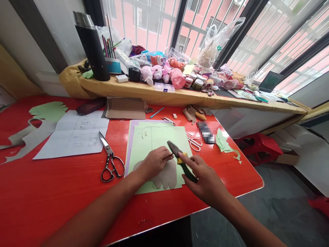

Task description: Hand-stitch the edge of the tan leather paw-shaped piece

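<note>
My right hand (203, 175) grips a pair of pliers (183, 161) with green and yellow handles, its dark jaws pointing up and left. Close beside the jaws, my left hand (158, 159) pinches something small and thin that I cannot make out. Under the hands lies a grey scalloped cutout (167, 175), partly covered by my left hand. It rests on light green paper sheets (164, 137) stacked over a lilac one. Large scissors (110, 157) with dark handles lie to the left of the stack, blades pointing away.
White-handled scissors (194, 142) and a blurred dark object (206, 132) lie right of the paper. White drawn sheets (77, 132) and grey scraps (33, 133) are at left. A crowded windowsill (144, 90) holds a black flask (92, 48) and jars (197, 84). The table's edge runs close on the right.
</note>
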Tool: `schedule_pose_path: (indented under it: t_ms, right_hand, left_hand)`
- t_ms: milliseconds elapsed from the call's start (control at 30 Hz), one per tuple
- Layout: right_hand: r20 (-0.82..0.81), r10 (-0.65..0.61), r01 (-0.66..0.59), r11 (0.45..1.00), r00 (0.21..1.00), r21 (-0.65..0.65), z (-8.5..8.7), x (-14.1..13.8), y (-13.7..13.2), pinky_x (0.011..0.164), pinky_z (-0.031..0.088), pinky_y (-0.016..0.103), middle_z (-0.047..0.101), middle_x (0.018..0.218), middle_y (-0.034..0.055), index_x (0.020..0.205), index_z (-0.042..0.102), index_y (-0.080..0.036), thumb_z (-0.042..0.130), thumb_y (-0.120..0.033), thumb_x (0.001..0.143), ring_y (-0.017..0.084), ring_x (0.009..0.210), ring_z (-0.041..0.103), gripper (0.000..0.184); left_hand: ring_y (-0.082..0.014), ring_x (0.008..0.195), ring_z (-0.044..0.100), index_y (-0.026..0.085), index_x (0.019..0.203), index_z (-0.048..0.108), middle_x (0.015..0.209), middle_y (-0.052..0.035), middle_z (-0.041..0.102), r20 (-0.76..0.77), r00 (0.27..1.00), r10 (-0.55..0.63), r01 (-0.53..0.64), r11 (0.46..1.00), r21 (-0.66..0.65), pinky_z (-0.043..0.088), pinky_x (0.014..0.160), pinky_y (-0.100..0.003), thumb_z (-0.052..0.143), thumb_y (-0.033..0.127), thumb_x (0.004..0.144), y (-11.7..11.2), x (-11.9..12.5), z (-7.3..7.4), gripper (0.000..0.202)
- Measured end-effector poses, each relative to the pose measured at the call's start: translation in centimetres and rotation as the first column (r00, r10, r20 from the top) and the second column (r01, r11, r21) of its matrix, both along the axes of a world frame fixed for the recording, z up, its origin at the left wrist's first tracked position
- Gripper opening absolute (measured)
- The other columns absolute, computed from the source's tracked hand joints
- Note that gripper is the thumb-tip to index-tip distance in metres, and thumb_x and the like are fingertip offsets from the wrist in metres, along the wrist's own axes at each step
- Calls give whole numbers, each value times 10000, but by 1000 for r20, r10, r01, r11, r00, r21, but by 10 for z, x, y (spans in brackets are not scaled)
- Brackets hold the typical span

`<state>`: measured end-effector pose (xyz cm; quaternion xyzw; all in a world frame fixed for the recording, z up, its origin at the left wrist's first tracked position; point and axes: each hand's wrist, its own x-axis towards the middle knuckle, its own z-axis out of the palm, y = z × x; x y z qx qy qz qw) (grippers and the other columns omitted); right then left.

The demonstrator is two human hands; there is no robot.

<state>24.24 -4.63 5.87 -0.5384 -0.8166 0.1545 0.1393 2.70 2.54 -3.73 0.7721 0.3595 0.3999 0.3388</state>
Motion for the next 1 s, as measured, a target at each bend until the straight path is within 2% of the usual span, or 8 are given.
schedule_pose_path:
  t_ms: [133,267,367,467,533,633,833,1000]
  right_hand:
    - [99,43,-38,998,994,-51,1,2,4,580,513,266,586,1086,64,1609,407,-350,603,-179,915,154,694,594,740]
    - [59,93,-95,995,994,32,41,6,13,624,536,277,603,1108,74,1575,468,-357,619,-210,921,169,754,622,687]
    - [-147,8,23,978,989,206,63,6,17,654,556,281,618,1177,74,1585,439,-387,633,-257,943,171,770,622,683]
    - [-236,-62,128,953,970,275,40,0,14,717,589,336,629,1214,95,1643,320,-379,627,-214,930,219,847,650,793]
    - [-131,43,-30,995,990,98,10,-4,8,580,552,294,637,1032,57,1609,397,-394,616,-158,876,176,663,606,800]
    - [-110,20,-28,997,994,-71,-16,-2,3,576,538,294,628,1064,60,1575,462,-386,598,-157,887,158,635,589,738]
    - [-299,-133,158,985,945,62,23,18,13,782,574,305,638,1221,78,1595,428,-337,614,-276,964,208,943,657,661]
    - [-188,-46,41,999,981,-29,13,17,4,596,528,257,625,1084,45,1592,431,-353,614,-249,942,127,640,546,684]
  left_hand:
    - [-208,1051,681,262,1228,702,1137,-52,717,52,998,-38,38,999,8,552,945,-338,535,219,1030,1,0,-1,263]
    - [-184,887,679,214,995,737,987,-52,698,-7,1000,-4,4,1000,-8,558,824,-303,525,214,1026,-1,-1,3,214]
    - [-166,822,663,196,909,722,939,-47,671,-9,1000,-7,6,1000,-29,544,767,-283,521,224,1028,-2,-2,5,235]
    - [-168,819,653,190,918,725,926,-44,666,-9,1000,-3,3,1000,-22,542,768,-285,534,216,1020,-1,-2,3,218]
    - [-172,831,653,194,946,735,928,-42,677,-32,999,13,-14,1000,-13,548,787,-292,523,178,1011,0,-1,1,223]
    - [-179,862,659,197,981,745,945,-46,694,-84,996,-4,4,1000,3,554,819,-300,517,155,1003,1,0,1,232]
    - [-177,834,658,179,944,748,950,-63,696,-113,994,-10,10,1000,-1,532,771,-288,519,166,1010,-4,-3,3,239]
    - [-169,817,635,183,890,729,921,-50,676,-96,995,3,-5,1000,-23,509,758,-284,523,163,1005,-4,-3,2,236]
